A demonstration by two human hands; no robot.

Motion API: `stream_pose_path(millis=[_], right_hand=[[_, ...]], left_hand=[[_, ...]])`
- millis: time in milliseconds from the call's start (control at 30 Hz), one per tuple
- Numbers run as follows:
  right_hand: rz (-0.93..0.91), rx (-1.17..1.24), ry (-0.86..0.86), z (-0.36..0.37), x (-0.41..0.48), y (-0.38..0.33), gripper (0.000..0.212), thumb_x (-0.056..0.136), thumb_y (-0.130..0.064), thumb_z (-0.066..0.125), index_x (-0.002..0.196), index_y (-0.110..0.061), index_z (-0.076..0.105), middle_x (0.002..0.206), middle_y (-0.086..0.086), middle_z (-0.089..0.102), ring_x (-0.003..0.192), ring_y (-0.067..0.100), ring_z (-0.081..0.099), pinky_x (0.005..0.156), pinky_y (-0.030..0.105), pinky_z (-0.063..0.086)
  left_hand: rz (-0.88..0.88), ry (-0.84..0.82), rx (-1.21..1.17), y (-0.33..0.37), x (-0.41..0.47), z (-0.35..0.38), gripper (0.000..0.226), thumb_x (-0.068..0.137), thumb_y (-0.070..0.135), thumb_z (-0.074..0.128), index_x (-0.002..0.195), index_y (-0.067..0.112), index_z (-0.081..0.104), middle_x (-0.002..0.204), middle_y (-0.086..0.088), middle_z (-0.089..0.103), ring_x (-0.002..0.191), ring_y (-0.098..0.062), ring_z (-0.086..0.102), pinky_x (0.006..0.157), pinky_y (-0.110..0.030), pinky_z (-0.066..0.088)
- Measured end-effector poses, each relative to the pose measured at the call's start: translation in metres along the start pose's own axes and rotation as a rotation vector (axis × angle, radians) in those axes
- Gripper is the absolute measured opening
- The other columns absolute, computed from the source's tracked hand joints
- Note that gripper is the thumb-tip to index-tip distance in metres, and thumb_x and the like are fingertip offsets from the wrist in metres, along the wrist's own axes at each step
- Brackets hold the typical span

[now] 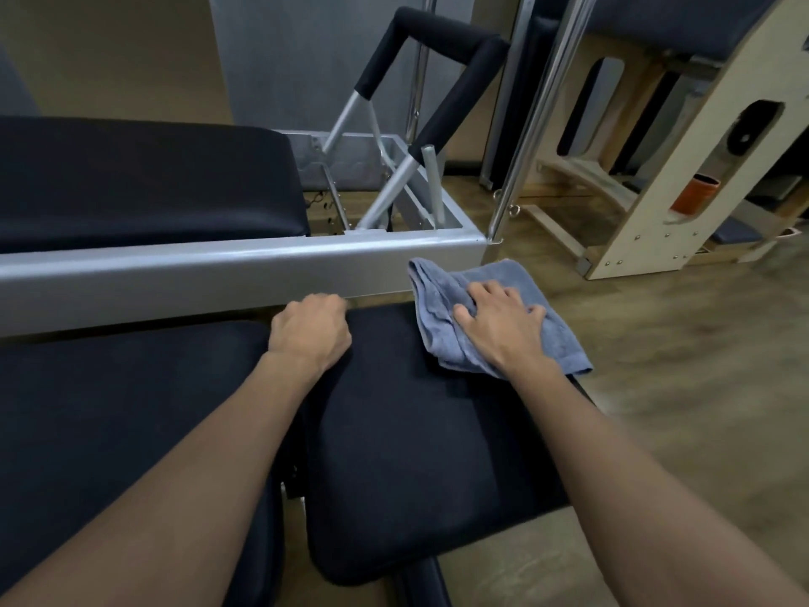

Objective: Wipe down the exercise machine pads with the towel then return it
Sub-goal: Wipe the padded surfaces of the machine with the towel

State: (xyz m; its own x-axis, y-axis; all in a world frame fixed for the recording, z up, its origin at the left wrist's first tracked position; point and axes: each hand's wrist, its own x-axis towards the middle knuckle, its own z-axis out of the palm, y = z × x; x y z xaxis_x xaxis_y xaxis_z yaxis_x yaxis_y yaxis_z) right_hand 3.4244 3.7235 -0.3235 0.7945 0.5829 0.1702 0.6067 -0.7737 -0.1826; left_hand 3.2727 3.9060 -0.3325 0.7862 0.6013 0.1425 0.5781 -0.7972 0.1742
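Blue-grey towel (494, 317), black pad (416, 431)

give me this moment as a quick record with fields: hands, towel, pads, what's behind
right hand: right hand lies flat on the towel, fingers spread
left hand: left hand curled at the near pad's far edge, no towel in it
towel: blue-grey towel, crumpled, on the near pad's far right corner, overhanging
near pad: black pad under both hands
other pads: black pad at left; long pad beyond the silver frame rail
behind: wooden apparatus at right
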Motion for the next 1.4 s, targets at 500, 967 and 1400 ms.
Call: stream_pose_path(millis=[500,967,1400], right_hand=[[0.100,-0.149,0.004,-0.030,-0.134,0.015,0.060,0.079,-0.076,0.037,0.119,-0.031,0.045,0.120,-0.008,0.047,0.115,0.021,0.044,0.091,0.053,0.037],[-0.104,0.018,-0.055,0.024,0.030,-0.080,0.014,0.088,-0.035,0.042,0.093,-0.025,0.050,0.103,0.010,0.069,0.101,0.033,0.058,0.100,0.055,0.028],[-0.381,0.148,-0.074,-0.006,-0.178,-0.081,0.062,0.083,-0.041,0.036,0.145,-0.032,0.041,0.150,-0.015,0.043,0.142,0.002,0.027,0.120,0.043,-0.004]], left_hand=[[-0.033,0.028,-0.122,0.003,-0.009,-0.008,0.027,0.091,0.014,0.044,0.105,0.013,0.068,0.109,-0.011,0.066,0.098,-0.036,0.061,0.074,-0.039,0.046],[-0.161,-0.055,-0.241,-0.010,0.008,-0.008,0.025,0.089,0.024,0.058,0.113,0.025,0.067,0.117,-0.011,0.063,0.110,-0.034,0.057,0.086,-0.037,0.045],[0.015,-0.158,-0.217,-0.034,-0.032,-0.027,0.033,0.099,0.025,0.043,0.125,0.013,0.058,0.128,-0.013,0.059,0.115,-0.034,0.056,0.093,-0.045,0.047]])
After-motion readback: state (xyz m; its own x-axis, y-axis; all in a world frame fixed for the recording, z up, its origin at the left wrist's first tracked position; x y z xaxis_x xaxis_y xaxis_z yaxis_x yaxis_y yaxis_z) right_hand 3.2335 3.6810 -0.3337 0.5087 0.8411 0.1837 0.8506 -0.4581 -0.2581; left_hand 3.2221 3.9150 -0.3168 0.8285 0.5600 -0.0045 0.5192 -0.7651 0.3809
